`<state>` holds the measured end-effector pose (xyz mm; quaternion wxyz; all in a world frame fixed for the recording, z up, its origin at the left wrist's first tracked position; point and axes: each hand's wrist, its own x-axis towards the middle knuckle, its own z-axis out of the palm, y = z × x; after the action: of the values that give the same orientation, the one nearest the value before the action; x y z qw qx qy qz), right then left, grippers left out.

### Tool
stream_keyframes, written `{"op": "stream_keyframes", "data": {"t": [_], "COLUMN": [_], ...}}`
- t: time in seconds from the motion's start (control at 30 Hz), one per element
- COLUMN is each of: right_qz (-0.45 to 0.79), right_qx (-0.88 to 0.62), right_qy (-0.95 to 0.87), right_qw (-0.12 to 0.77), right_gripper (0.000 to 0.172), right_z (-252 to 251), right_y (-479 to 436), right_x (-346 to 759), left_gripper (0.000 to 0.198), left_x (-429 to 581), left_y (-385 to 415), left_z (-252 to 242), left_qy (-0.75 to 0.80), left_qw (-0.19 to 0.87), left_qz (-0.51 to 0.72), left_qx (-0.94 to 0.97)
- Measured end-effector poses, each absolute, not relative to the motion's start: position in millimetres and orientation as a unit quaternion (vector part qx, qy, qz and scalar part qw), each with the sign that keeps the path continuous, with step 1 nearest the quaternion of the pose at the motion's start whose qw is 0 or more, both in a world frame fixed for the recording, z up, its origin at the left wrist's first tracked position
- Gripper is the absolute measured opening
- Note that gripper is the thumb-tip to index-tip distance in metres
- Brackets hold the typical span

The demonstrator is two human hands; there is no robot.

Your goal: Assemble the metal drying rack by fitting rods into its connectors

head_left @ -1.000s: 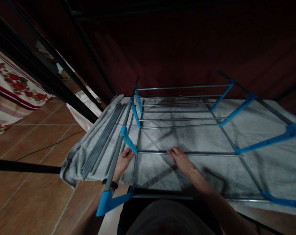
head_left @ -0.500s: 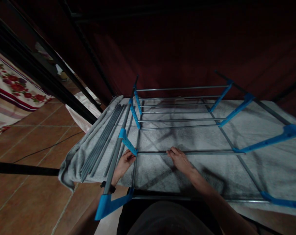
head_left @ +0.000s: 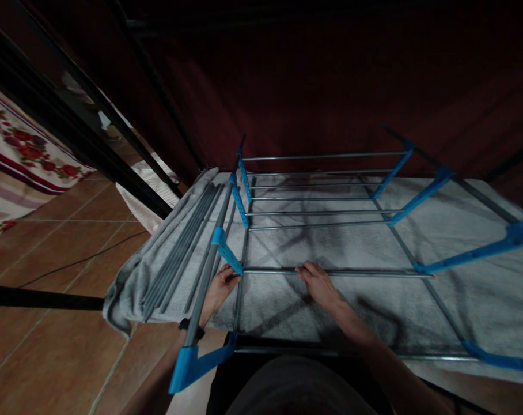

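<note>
A rack frame of grey metal tubes and blue plastic brackets lies across a grey blanket. My right hand [head_left: 318, 282] grips a thin metal rod [head_left: 369, 272] that runs crosswise through the frame. The rod's left end meets a blue bracket [head_left: 229, 257]; its right end sticks out slightly past another blue bracket [head_left: 454, 257]. My left hand [head_left: 220, 288] is closed around the lower tip of the left bracket, where the rod meets it. Several other crosswise rods [head_left: 317, 213] join the brackets farther back.
Several loose grey tubes [head_left: 179, 253] lie side by side on the blanket [head_left: 287, 311] at the left. Black metal posts [head_left: 84, 144] stand at the left over a tiled floor [head_left: 71, 248]. A dark red cloth [head_left: 313, 86] hangs behind. Floral fabric [head_left: 28, 150] is at the far left.
Almost nothing differs. The frame's right side appears shifted very slightly to the right, and both hands keep their places on the rod and bracket.
</note>
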<state>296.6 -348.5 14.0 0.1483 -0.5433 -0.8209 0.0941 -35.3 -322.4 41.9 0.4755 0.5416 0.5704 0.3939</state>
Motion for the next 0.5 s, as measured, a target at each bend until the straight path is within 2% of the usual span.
{"op": "stream_keyframes", "data": {"t": [0.3, 0.5], "right_qz": [0.107, 0.112], "right_qx": [-0.542, -0.555], "right_qy": [-0.82, -0.811], "right_qw": [0.15, 0.147], "right_gripper": [0.03, 0.029], "right_z": [12.8, 18.3], "right_y": [-343.9, -341.5], "right_x": [292.7, 286.9], "left_gripper": [0.014, 0.018], "left_x": [-37.5, -36.3], "left_y": [-324.6, -324.7], "left_z": [31.1, 31.6], "left_qy": [0.563, 0.574], "left_qw": [0.424, 0.433], "left_qz": [0.383, 0.384], "left_qx": [0.596, 0.579]}}
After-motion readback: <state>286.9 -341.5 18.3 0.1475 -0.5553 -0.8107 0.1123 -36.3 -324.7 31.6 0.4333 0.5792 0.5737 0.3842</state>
